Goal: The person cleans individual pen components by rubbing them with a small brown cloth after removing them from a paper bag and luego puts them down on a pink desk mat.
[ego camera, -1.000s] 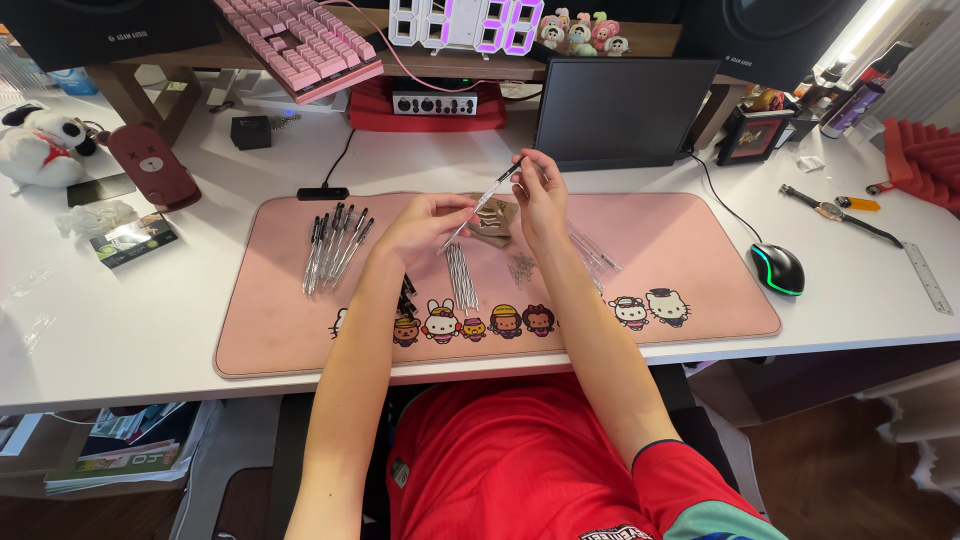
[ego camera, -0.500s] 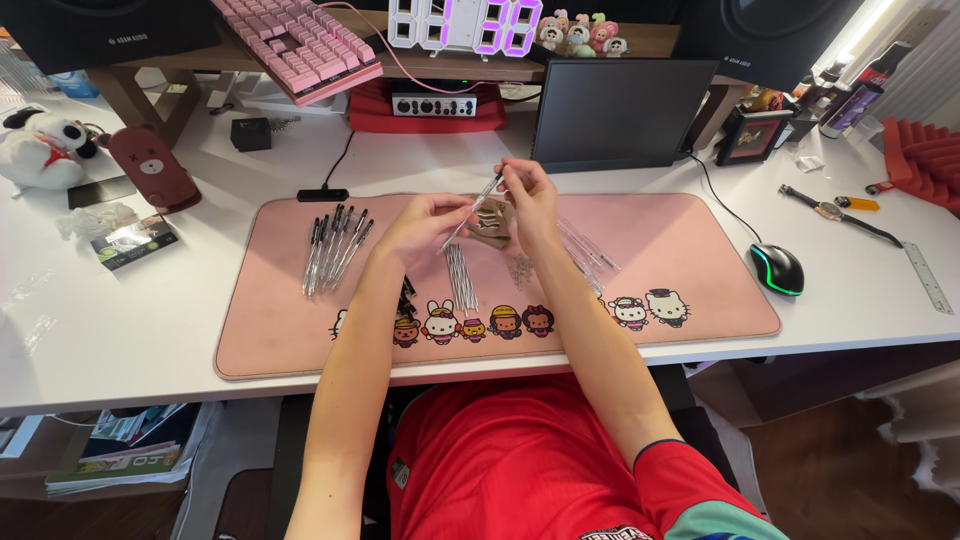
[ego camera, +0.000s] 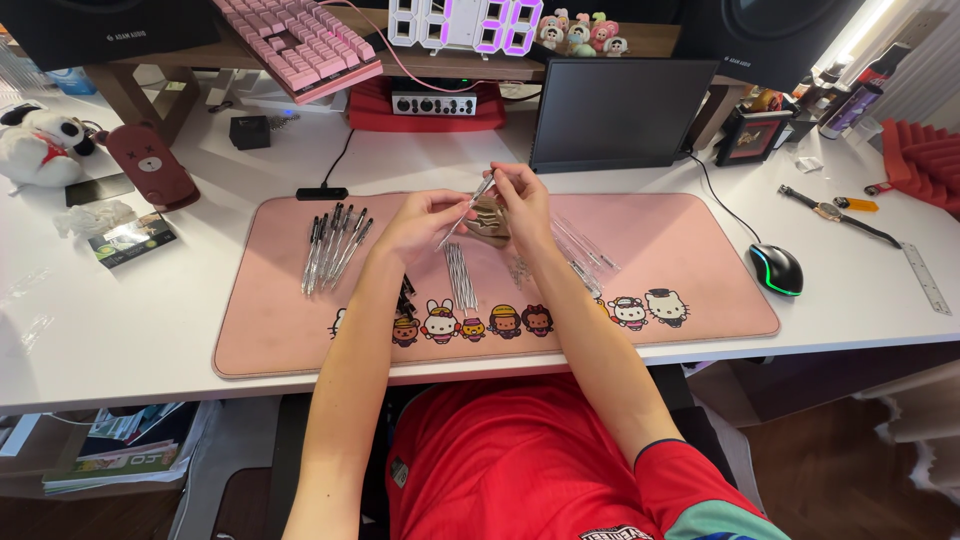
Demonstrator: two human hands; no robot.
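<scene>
clear pen barrel (ego camera: 468, 205); slim, see-through; tilted, upper end right; above pink mat (ego camera: 700, 230)

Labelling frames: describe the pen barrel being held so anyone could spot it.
Start at the pink desk mat. Above its middle, both hands meet: the left hand and right hand hold one clear pen barrel slanting up. Unlike the assembled pens lying left, it is lifted.

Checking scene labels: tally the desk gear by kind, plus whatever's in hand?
Clear plastic pen barrel, in left hand and right hand: 1
Pink keyboard: 1
Black computer mouse: 1
Dark flat screen: 1
White digit clock: 1
Total: 5
</scene>
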